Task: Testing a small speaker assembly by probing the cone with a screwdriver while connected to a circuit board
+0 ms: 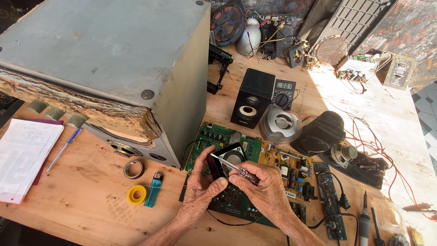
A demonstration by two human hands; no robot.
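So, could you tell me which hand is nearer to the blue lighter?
Left. The left hand lies just right of the blue lighter; the right hand is farther right, beyond it.

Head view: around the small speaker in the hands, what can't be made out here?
- Small square speaker: its lower part is hidden by the left hand and right hand.
- Screwdriver: tip contact too small to tell.
- Circuit board: near part covered by both hands.
- Large grey speaker cabinet: cut off by the top edge.

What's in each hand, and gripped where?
Left hand holds a small black speaker by its lower-left edge. Right hand pinches a screwdriver at its handle, tip toward the speaker's upper left.
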